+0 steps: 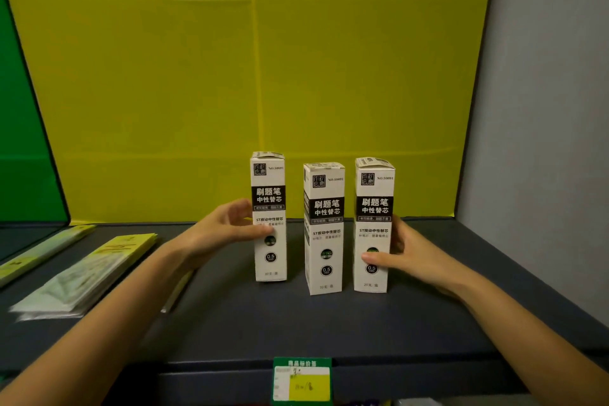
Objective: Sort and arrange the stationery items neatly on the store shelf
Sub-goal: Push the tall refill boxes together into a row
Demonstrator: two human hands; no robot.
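Three tall white refill boxes with black labels stand upright in a row on the dark shelf (pixel 296 323). My left hand (pixel 224 231) grips the left box (pixel 268 194) from its left side, thumb across the front. The middle box (pixel 324 227) stands free, slightly nearer to me. My right hand (pixel 405 257) holds the right box (pixel 374 188) from its right side, with the thumb on the front face near the bottom.
Flat yellow-labelled plastic packets (pixel 89 270) lie on the shelf at the left, with another strip (pixel 39 250) beyond them. A green and yellow price tag (pixel 301 379) hangs on the front edge. A yellow back panel (pixel 250 76) and a grey side wall (pixel 543 109) enclose the shelf.
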